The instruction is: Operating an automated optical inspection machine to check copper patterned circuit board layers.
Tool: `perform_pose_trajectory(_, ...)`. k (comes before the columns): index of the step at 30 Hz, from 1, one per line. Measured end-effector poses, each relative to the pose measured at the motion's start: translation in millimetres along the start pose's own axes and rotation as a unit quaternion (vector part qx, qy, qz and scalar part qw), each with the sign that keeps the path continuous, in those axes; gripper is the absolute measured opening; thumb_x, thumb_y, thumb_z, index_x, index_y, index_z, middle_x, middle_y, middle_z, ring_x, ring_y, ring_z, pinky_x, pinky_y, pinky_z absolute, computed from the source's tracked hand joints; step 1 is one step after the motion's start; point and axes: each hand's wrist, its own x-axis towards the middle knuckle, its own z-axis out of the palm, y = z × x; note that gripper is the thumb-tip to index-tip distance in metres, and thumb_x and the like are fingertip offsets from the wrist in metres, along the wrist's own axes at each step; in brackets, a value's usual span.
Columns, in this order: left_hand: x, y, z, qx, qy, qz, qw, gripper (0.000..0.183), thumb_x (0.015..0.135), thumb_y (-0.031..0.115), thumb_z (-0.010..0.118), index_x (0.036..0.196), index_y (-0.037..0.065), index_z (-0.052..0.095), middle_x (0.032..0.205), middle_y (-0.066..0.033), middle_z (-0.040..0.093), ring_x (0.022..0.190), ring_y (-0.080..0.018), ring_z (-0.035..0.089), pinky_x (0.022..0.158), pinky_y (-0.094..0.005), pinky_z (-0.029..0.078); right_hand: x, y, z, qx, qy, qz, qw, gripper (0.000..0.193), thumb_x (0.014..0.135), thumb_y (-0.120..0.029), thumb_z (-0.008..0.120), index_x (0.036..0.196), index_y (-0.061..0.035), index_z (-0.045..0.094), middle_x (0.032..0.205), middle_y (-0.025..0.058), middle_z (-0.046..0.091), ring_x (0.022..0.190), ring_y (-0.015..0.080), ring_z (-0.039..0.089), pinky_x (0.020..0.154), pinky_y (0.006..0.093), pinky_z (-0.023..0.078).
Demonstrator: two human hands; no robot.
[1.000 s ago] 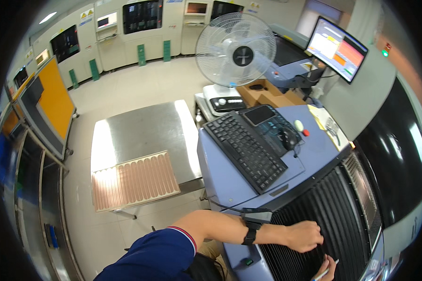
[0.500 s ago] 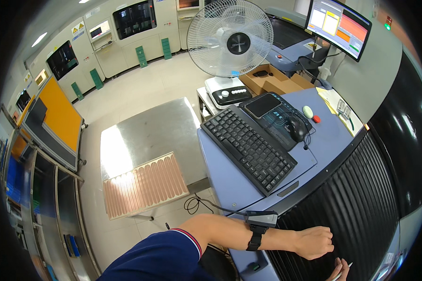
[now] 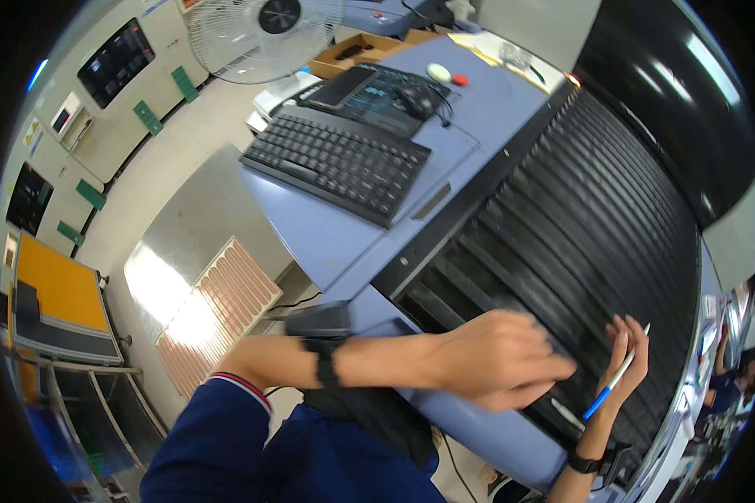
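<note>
My left hand point(image 3: 503, 360) is over the lower end of the black ribbed bellows cover point(image 3: 554, 226), its fingers curled and blurred. What those fingers hold, if anything, is hidden. A dark strap with a small box point(image 3: 320, 327) is on my left forearm. To the right, my right hand point(image 3: 632, 360) is closed on a white pen with a blue end point(image 3: 617, 384), slanting across the fingers. It is above the same cover, with a black band point(image 3: 585, 463) around the wrist. A small pale elongated piece point(image 3: 567, 414) shows just below my left fingers.
A black keyboard point(image 3: 335, 159), mouse point(image 3: 417, 99) and phone point(image 3: 342, 87) lie on the blue machine top. Beyond are a fan point(image 3: 264, 33) and cardboard box point(image 3: 361, 52). A copper-patterned panel point(image 3: 226, 302) lies on a metal table point(image 3: 184, 205). Another person point(image 3: 726, 390) is far right.
The view has swung right and down. My right hand with the pen now shows fully, with its forearm. My left hand is still curled and blurred with motion.
</note>
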Motion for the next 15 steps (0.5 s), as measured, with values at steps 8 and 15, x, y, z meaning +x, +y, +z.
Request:
perform_pose_trajectory(8, -130.9, 81.5, -48.5, 0.047, -0.234, -0.187, 0.953, 0.019, 0.086, 0.023, 0.074, 0.089, 0.004, 0.07, 0.07, -0.0036, 0.059, 0.063, -0.0199, 0.061, 0.057, -0.0312, 0.046, -0.6, -9.6, 8.6, 0.028, -0.002, -0.035, 0.999, 0.029, 0.103, -0.014, 0.06, 0.122, 0.0065, 0.063, 0.109, 0.0209, 0.073, 0.095, 0.0229, 0.072, 0.087, 0.0331, 0.057)
perform_pose_trajectory(15, -198.6, 108.9, -14.6, 0.244, -0.312, -0.307, 0.865, 0.05, 0.095, 0.042, 0.064, 0.122, 0.0, 0.064, 0.116, -0.0214, 0.064, 0.095, -0.0373, 0.066, 0.095, -0.0453, 0.049, 0.5, -10.3, 11.2, 0.072, 0.014, -0.036, 0.997, 0.028, 0.102, -0.016, 0.062, 0.119, 0.0065, 0.064, 0.107, 0.0203, 0.073, 0.094, 0.0216, 0.072, 0.085, 0.0315, 0.058)
